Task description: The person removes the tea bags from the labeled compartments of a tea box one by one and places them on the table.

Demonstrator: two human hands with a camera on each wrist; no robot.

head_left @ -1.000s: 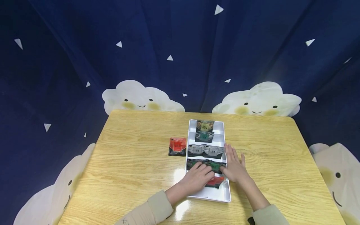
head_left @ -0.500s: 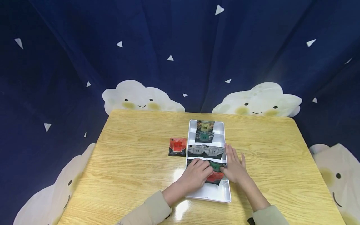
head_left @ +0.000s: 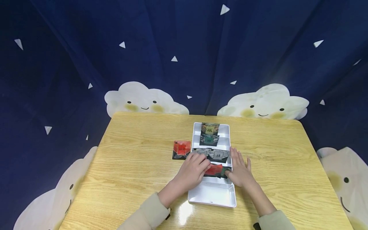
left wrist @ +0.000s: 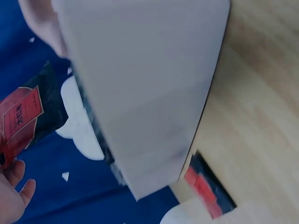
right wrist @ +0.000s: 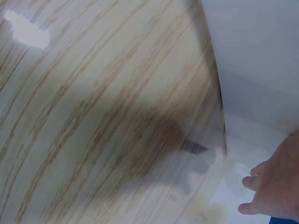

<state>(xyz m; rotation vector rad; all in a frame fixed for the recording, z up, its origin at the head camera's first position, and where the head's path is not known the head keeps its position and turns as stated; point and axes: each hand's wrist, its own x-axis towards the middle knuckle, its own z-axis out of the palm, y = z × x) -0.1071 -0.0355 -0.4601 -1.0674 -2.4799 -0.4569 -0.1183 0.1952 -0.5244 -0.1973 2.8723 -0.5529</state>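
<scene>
My left hand (head_left: 192, 171) pinches a red-and-black sachet (head_left: 213, 170) above the fourth row of a white divided tray (head_left: 212, 195). In the left wrist view, that sachet hangs at the left from my fingertips, its red label facing the camera. Dark green sachets (head_left: 228, 172) lie in the row beneath, mostly covered by the red one and my left hand. My right hand (head_left: 241, 171) rests along the tray's right wall with straight fingers, its thumb over the rim at a green sachet. Both the right hand (right wrist: 278, 184) and the tray wall show in the right wrist view.
Another red-and-black sachet (head_left: 181, 150) lies on the wooden table (head_left: 138, 159) just left of the tray. Farther rows hold grey sachets (head_left: 219, 155), a teal-labelled sachet (head_left: 210, 140) and a yellow-labelled one (head_left: 209, 129). A blue curtain (head_left: 161, 38) with clouds stands behind.
My left hand has moved away from me and slightly left, carrying the red sachet from the nearest part of the tray to over the green row. The right hand stays put.
</scene>
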